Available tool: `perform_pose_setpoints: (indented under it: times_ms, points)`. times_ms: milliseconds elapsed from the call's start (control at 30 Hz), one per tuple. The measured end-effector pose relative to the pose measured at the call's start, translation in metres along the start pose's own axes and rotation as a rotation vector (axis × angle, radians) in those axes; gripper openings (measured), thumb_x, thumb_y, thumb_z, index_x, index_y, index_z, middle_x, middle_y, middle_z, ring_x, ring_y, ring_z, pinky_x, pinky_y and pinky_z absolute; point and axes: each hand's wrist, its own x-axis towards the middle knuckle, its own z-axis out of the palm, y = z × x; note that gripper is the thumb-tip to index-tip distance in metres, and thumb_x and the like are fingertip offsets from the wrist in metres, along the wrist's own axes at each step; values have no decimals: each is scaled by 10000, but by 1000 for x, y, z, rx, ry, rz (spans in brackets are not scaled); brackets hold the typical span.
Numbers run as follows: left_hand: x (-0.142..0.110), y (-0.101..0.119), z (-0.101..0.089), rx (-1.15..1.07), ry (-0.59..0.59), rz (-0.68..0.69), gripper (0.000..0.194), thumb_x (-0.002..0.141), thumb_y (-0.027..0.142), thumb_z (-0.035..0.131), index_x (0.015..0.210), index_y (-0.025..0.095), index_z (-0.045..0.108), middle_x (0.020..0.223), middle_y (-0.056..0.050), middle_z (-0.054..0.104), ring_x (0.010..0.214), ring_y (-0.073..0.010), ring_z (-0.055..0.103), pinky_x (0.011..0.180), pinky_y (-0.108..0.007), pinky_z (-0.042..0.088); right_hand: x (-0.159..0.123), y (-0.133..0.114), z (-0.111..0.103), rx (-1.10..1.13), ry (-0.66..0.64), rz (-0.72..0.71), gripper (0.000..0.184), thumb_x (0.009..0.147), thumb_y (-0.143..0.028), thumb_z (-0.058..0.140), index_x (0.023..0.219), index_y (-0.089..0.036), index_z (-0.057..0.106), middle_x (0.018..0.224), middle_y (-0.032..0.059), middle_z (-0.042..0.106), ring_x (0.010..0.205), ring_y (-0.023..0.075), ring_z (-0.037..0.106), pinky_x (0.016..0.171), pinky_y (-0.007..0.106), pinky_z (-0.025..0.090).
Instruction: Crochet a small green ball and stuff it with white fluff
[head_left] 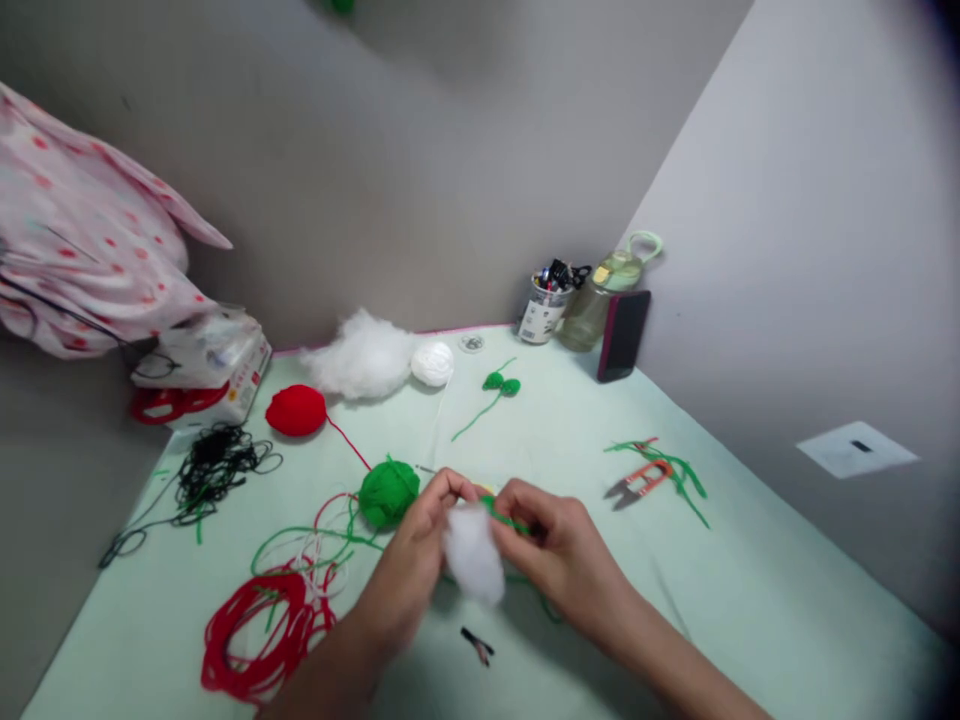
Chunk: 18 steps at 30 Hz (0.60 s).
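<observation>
Both of my hands meet near the middle of the table. My left hand [420,550] is closed, with a tuft of white fibre stuffing [474,560] hanging from its fingers. My right hand [555,545] pinches a small green yarn piece [504,512] right beside the tuft. Fingers hide most of this piece, so its shape cannot be made out. Green yarn trails on the table below my hands. Just left of them is a green yarn ball [388,493]. A small black-ended item [478,647] lies in front of them.
Yarn snips [641,483] and green scraps lie right. Behind are a red yarn ball [296,411], white stuffing [364,355], a white ball [432,364] and green leaf-like pieces [502,383]. Red yarn [214,640] and black yarn [214,465] spread left. A pen cup [544,312], bottle and phone [624,337] stand back right.
</observation>
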Motion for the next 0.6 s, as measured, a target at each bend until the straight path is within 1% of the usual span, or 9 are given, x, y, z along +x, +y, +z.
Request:
perform_pose_setpoints:
  times_ms: [67, 100, 133, 200, 267, 333, 433, 500, 600]
  points:
    - [-2, 5, -4, -3, -21, -10, 277, 854, 429, 755, 915, 210, 598, 849, 22, 594, 694, -110, 516, 624, -210, 445, 0, -2, -2, 58, 9, 53, 212, 841, -237, 581, 671, -218, 457, 585, -74, 345, 564, 103, 286, 518, 247, 228]
    - [-2, 7, -6, 32, -81, 0, 285, 850, 425, 771, 934, 205, 611, 862, 14, 608, 720, -115, 531, 638, -207, 449, -1, -3, -3, 89, 11, 75, 211, 832, -235, 585, 664, -216, 460, 585, -74, 346, 564, 101, 286, 516, 248, 226]
    - [-2, 8, -7, 65, -111, 13, 288, 842, 405, 793, 950, 198, 623, 873, 10, 618, 731, -112, 532, 639, -197, 443, -1, -4, -4, 116, 14, 91, 214, 821, -229, 589, 653, -215, 458, 583, -75, 342, 562, 99, 285, 514, 249, 222]
    - [-1, 9, -9, 104, -120, 42, 267, 830, 351, 819, 930, 191, 629, 839, 20, 613, 703, -96, 523, 620, -182, 427, -1, -6, -5, 158, 14, 114, 217, 809, -215, 595, 636, -211, 464, 577, -75, 351, 559, 95, 289, 512, 250, 220]
    - [1, 8, -10, 110, -97, 34, 247, 830, 321, 815, 910, 194, 620, 810, 24, 619, 675, -97, 545, 607, -191, 438, -1, -7, -7, 197, -16, 124, 218, 829, -226, 601, 639, -202, 498, 571, -68, 402, 554, 94, 309, 516, 252, 229]
    - [3, 6, -10, 118, -84, 5, 254, 820, 327, 811, 894, 201, 603, 792, 19, 631, 649, -116, 580, 603, -224, 474, -1, -7, -9, 252, -77, 118, 237, 877, -279, 611, 669, -190, 540, 582, -57, 458, 554, 94, 330, 522, 255, 240]
    - [4, 2, -8, 147, -49, -1, 304, 751, 309, 842, 826, 204, 567, 802, 15, 636, 648, -130, 593, 595, -246, 495, -1, -8, -12, 332, -169, 105, 303, 928, -378, 620, 705, -187, 545, 591, -66, 420, 554, 93, 307, 521, 254, 228]
    - [3, 0, -4, 168, -14, 21, 318, 712, 274, 847, 791, 205, 547, 784, 22, 633, 637, -120, 565, 558, -220, 456, -3, -10, -13, 336, -211, 92, 312, 951, -385, 609, 719, -190, 537, 597, -74, 374, 554, 92, 290, 520, 252, 222]
    - [0, 0, 1, 208, 40, 44, 291, 687, 184, 811, 782, 210, 537, 655, 66, 565, 562, -93, 463, 493, -187, 354, -8, -14, -15, 227, -250, 55, 313, 987, -340, 577, 716, -190, 529, 616, -69, 371, 569, 92, 302, 526, 248, 232]
